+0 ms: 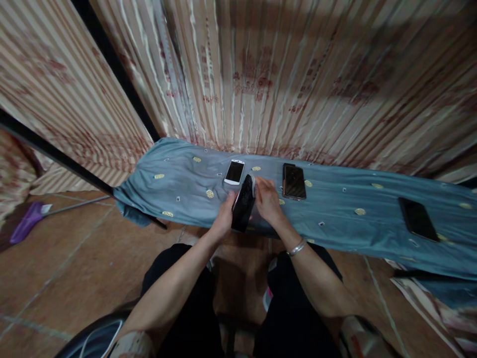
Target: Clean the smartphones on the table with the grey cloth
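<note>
Phone, dark and glossy, stands tilted on its lower edge at the near side of the blue-grey cloth, gripped between both hands. The left hand clasps its left edge with fingers curled around the body; the right hand presses against its right face, fingers bunched close together, and something pale, perhaps a wipe or a film, shows at the fingertips, though the picture is too blurred to say which. A silver bracelet circles the right wrist.

Just beyond the held phone lies a white phone, screen up. To the right of it a black phone lies flat, and well apart, far to the right, another dark phone rests on the same cloth.

As a judgement, the work seems in mid-course: one handset is in hand, and three lie flat on the cloth; which of those are handled already cannot be told. A striped curtain hangs behind, and a purple broom lies on the tiled floor at left.
</note>
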A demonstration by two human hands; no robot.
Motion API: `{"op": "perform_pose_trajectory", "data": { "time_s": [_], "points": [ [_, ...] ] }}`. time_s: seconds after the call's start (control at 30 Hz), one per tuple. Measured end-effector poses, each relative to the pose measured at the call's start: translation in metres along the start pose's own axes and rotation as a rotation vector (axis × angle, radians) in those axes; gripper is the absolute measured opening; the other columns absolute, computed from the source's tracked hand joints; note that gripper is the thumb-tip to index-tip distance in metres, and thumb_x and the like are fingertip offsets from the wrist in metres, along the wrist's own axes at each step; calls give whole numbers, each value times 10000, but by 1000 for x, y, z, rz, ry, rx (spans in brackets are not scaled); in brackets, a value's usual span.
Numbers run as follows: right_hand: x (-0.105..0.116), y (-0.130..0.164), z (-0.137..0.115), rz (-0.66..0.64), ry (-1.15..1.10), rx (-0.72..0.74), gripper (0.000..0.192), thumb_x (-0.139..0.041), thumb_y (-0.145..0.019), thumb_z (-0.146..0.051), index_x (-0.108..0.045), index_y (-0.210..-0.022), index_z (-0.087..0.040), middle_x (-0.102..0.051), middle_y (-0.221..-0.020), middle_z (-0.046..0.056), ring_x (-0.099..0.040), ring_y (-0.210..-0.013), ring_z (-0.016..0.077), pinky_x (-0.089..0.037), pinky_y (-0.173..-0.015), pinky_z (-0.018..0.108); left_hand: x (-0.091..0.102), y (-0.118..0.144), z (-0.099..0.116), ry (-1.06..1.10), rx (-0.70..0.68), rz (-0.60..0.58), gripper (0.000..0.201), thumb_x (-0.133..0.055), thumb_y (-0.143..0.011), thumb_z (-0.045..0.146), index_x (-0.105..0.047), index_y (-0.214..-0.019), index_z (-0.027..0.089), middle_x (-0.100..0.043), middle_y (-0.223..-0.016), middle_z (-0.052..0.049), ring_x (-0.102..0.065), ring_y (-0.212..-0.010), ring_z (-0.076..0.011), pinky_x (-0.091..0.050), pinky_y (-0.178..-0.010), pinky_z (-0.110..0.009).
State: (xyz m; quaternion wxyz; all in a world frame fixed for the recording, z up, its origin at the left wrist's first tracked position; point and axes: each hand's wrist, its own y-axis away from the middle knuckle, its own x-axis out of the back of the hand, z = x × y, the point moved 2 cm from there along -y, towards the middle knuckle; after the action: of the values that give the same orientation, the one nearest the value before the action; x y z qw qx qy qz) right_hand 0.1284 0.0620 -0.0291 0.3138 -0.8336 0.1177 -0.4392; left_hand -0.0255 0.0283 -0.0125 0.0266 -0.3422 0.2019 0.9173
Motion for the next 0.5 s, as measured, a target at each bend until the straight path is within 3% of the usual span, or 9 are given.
{"op": "perform_pose_trajectory", "data": {
  "time_s": [0.3, 0.5],
  "points": [
    [-11, 7, 18, 40, -185, -222, 431, -408, -1046, -317, -702, -1336, -194, -785, -1195, 122, -705, -1081, 282, -564, -979, 450, -9, 6, 5, -95, 87, 20, 424, -711, -884, 635, -771, -1027, 241, -802, -943, -85, -759, -1092, -354, -638, -969, -515],
    [-15, 3, 15, 96, -490, -456, 351, -488, -965, -397, -763, -1053, -197, -762, -880, 37, -657, -831, 230, -551, -801, 360, -8, 5, 5, -81, 83, 36, 346, -702, -924, 543, -768, -966, 205, -793, -861, -97, -765, -1059, -347, -635, -969, -513]
  ]
}}
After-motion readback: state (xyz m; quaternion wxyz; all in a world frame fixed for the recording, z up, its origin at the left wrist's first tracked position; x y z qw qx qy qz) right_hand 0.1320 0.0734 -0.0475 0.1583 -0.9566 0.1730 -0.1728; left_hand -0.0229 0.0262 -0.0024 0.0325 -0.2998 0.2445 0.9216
